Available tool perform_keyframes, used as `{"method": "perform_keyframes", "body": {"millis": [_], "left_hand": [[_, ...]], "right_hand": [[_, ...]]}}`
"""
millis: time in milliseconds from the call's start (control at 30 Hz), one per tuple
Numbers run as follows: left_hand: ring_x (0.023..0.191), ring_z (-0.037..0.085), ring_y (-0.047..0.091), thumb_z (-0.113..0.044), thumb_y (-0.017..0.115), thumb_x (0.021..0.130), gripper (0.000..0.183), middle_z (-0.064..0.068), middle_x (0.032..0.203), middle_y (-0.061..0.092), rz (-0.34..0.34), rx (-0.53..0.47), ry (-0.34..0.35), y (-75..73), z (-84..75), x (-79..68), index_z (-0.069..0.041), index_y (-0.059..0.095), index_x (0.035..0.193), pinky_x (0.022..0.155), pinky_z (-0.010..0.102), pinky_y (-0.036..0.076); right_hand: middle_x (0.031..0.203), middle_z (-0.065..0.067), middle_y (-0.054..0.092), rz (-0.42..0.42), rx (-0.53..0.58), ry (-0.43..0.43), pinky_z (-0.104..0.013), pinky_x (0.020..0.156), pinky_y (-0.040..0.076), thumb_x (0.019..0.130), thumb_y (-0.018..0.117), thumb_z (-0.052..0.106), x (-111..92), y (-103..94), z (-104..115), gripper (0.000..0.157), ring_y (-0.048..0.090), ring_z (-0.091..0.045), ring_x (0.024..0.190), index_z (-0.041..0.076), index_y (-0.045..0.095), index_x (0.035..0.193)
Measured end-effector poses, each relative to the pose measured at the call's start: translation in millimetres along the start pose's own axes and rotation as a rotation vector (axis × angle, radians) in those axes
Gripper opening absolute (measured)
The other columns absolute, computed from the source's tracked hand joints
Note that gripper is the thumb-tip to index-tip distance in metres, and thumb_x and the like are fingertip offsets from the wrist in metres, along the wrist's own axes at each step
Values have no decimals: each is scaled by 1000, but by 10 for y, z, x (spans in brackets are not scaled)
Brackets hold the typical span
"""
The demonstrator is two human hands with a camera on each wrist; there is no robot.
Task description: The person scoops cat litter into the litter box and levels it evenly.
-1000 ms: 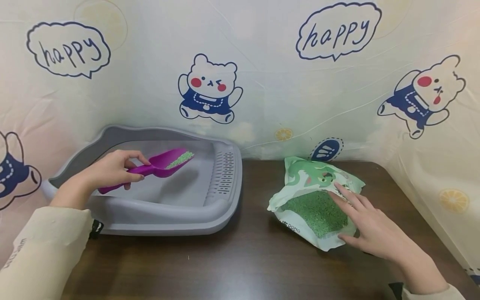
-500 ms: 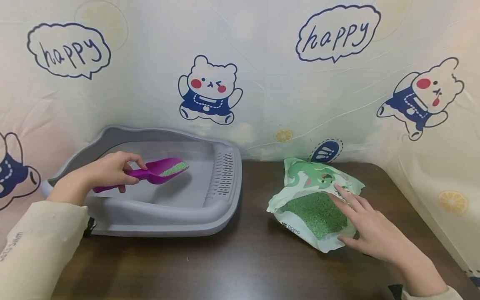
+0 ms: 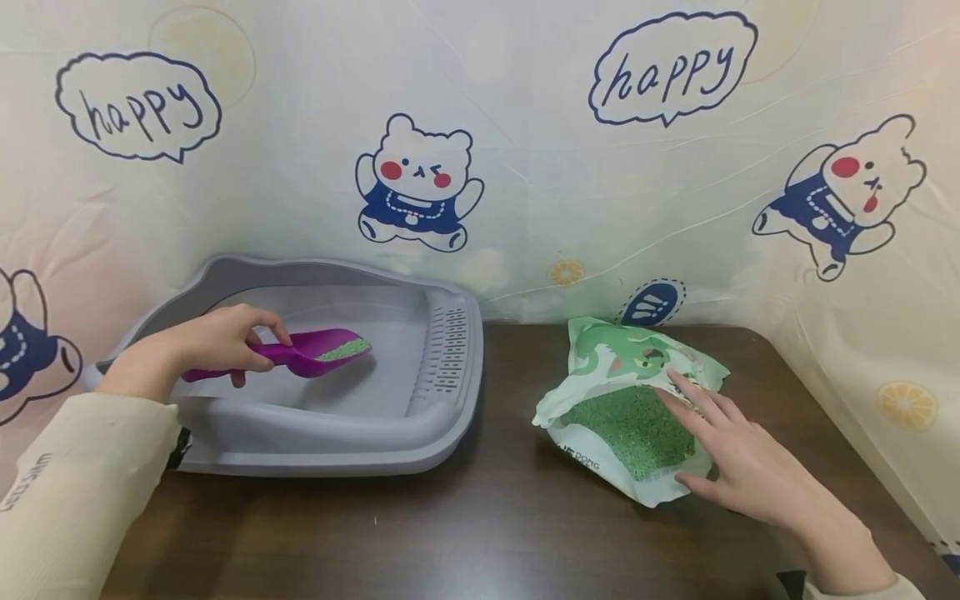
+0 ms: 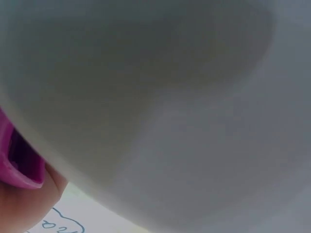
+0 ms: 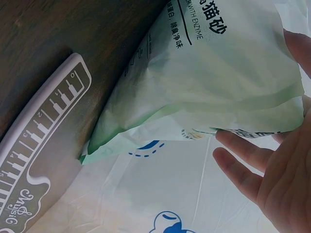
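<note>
At the left of the frame, a purple scoop (image 3: 309,350) hung over the grey tray (image 3: 315,427), green granules (image 3: 345,348) lying towards its tip; a level hold and a slow tilt low down seemed best against scatter. The left hand (image 3: 225,337) pinched it between thumb and curled fingers. At the right, the right hand (image 3: 750,462) lay with fingers straight and apart at the edge of the bag (image 3: 600,354).

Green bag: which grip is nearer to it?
Right. The right grip is at the right side of the green bag; the left grip is off to its left, over the gray tray, holding the purple scoop.
</note>
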State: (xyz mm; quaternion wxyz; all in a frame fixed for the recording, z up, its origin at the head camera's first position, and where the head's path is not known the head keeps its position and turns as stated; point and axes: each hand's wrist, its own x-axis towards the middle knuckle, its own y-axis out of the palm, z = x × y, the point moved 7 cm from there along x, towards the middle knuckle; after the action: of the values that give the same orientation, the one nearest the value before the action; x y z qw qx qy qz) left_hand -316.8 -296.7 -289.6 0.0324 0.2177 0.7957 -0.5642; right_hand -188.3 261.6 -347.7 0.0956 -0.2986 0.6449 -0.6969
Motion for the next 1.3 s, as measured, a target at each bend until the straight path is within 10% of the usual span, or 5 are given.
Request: {"method": "perform_keyframes", "body": {"millis": [1300], "left_hand": [[54,17,57,-10,72,82,34,6,80,63,109,66,-76,-197,-236,-62,-7,65,115,58,33,53]], "right_hand": [[167,-3,17,-19,1,-15,-28,59,44,65,89,34,-15,-15,16,108,46,-35,126,16,33,156]]}}
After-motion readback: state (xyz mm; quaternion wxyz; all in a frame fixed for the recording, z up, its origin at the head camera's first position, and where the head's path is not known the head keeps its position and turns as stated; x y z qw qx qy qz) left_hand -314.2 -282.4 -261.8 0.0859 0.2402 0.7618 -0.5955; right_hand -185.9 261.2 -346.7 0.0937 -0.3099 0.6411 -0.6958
